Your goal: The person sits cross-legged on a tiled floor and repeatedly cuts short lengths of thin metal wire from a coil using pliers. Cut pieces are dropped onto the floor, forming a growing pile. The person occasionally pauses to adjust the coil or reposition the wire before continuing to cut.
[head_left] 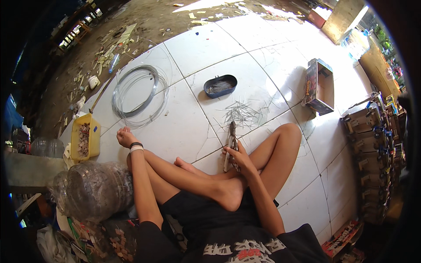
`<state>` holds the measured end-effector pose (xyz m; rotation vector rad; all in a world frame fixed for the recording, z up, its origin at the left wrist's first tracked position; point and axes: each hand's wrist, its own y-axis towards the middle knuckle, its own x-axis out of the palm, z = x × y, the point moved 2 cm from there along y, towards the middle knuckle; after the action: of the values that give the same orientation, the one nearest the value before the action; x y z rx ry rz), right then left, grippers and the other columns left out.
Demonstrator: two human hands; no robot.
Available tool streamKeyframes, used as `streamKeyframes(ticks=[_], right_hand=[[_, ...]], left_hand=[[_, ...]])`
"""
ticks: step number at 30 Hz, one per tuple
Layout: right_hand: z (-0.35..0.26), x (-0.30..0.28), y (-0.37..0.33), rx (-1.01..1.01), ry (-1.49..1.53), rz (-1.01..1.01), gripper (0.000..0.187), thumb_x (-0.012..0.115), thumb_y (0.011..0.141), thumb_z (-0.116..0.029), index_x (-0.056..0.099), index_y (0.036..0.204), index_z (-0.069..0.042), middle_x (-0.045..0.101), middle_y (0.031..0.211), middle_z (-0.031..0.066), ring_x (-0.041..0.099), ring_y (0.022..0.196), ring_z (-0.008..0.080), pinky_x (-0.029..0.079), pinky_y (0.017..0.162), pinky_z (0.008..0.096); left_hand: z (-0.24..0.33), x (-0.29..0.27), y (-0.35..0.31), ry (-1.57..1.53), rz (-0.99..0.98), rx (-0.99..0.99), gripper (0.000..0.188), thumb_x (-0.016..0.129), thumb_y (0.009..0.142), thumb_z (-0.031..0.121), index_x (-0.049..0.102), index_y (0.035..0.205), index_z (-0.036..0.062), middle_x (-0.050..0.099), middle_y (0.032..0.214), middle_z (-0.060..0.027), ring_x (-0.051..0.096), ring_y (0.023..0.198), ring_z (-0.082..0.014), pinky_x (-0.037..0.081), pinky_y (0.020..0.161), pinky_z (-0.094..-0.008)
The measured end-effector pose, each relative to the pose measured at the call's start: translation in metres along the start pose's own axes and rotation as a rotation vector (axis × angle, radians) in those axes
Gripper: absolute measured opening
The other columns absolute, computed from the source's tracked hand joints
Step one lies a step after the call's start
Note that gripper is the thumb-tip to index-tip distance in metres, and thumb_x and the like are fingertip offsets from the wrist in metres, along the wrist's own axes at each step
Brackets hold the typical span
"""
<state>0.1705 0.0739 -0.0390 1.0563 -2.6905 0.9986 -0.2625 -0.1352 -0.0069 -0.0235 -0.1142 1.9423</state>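
My right hand [237, 157] is wrapped round the handles of metal pliers [232, 139], whose dark jaws point away from me. Just beyond the jaws lies a loose pile of short cut wire pieces [242, 112] on the white tiles. My left hand [126, 136] is off to the left, its fingers curled together at the near edge of a coil of thin silvery wire [139, 91]. Whether a strand is between those fingers is too fine to make out. A dark oval container [220, 93] holding more wire pieces stands behind the pile.
A yellow tub [97, 139] of small scraps and a large clear plastic bottle [98, 190] stand at left. An open cardboard box [312, 90] is at right, near stacked wooden toy-like vehicles [372, 142]. Litter covers the dirt ground [144, 22] beyond the tiles.
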Motion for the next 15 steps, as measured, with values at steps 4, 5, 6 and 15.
streamKeyframes(ticks=[4, 5, 6, 15], right_hand=[[-0.003, 0.0, -0.005, -0.028, -0.029, 0.012, 0.027, 0.064, 0.103, -0.016, 0.049, 0.125, -0.011, 0.069, 0.096, 0.0013, 0.064, 0.084, 0.0083, 0.045, 0.058, 0.0234], [-0.004, 0.0, -0.006, -0.046, -0.028, 0.002, 0.027, 0.064, 0.102, -0.016, 0.049, 0.125, -0.01, 0.069, 0.097, 0.0013, 0.065, 0.085, 0.0088, 0.046, 0.059, 0.0239], [-0.004, 0.0, -0.006, -0.047, -0.032, 0.008, 0.027, 0.064, 0.102, -0.017, 0.049, 0.125, -0.01, 0.069, 0.098, 0.0013, 0.066, 0.086, 0.0092, 0.047, 0.06, 0.0243], [0.001, -0.005, -0.003, -0.045, -0.072, -0.077, 0.048, 0.063, 0.102, -0.016, 0.042, 0.145, -0.016, 0.069, 0.117, 0.0072, 0.069, 0.105, 0.0195, 0.053, 0.088, 0.0395]], left_hand=[[0.0, -0.003, -0.015, 0.326, 0.14, 0.424, 0.036, 0.041, 0.108, 0.021, 0.054, 0.132, -0.0026, 0.069, 0.12, -0.0238, 0.068, 0.114, -0.0342, 0.053, 0.102, -0.0433], [-0.002, -0.005, -0.018, 0.288, 0.106, 0.375, 0.04, 0.036, 0.108, 0.022, 0.051, 0.136, -0.0033, 0.068, 0.121, -0.0249, 0.066, 0.116, -0.0355, 0.053, 0.101, -0.0439], [-0.005, -0.007, -0.021, 0.253, 0.099, 0.342, 0.041, 0.034, 0.108, 0.023, 0.053, 0.133, -0.0036, 0.069, 0.119, -0.0243, 0.067, 0.113, -0.035, 0.054, 0.099, -0.0438], [-0.01, -0.008, -0.016, 0.233, 0.044, 0.054, 0.043, 0.028, 0.107, 0.021, 0.063, 0.106, -0.0031, 0.073, 0.089, -0.0153, 0.071, 0.075, -0.0261, 0.06, 0.073, -0.0389]])
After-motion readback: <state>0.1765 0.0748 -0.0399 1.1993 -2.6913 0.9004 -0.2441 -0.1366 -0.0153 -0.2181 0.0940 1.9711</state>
